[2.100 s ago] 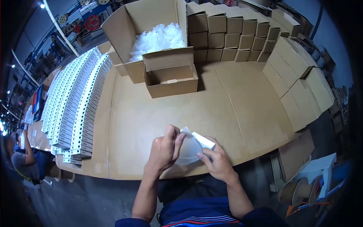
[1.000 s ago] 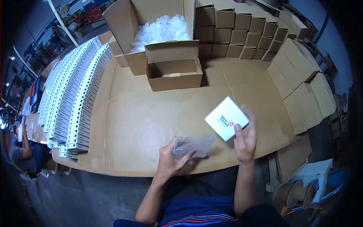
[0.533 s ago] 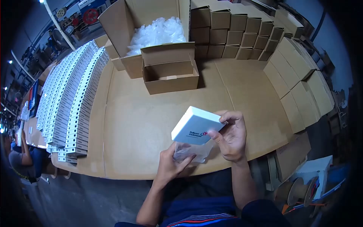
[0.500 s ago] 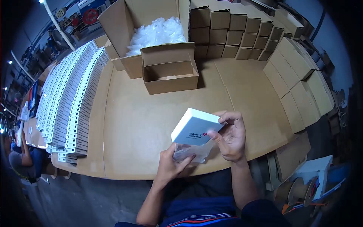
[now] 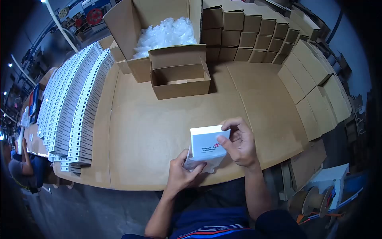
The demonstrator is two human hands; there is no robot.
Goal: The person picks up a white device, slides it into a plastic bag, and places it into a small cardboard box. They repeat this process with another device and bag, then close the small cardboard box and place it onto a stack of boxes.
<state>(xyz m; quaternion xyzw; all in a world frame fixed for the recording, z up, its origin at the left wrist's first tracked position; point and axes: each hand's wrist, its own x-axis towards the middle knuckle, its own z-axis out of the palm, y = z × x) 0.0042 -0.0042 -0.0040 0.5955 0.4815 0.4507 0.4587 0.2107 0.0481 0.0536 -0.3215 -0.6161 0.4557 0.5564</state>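
Observation:
My right hand (image 5: 240, 144) grips the upper right edge of a small white box (image 5: 205, 140) printed with "Telkom Indonesia", thumb on its front face. Below it, my left hand (image 5: 184, 171) is closed on a clear plastic bag (image 5: 205, 164). The lower end of the white box sits inside the mouth of the bag, and its upper part stands out. Both are held above the near edge of the table. Farther back, an open brown carton (image 5: 181, 88) stands upright with its lid flap raised; its visible inner floor is bare cardboard.
Long stacks of white boxes (image 5: 81, 119) line the left side. A large carton (image 5: 140, 71) of plastic bags (image 5: 167, 35) stands behind the open carton. Closed brown cartons (image 5: 248, 40) are piled at the back right and right edge. Another person (image 5: 26, 163) sits at far left.
The white box has tipped more upright and moved down, its lower end now in the bag's mouth. My right hand came down slightly with it; my left hand stayed nearly in place.

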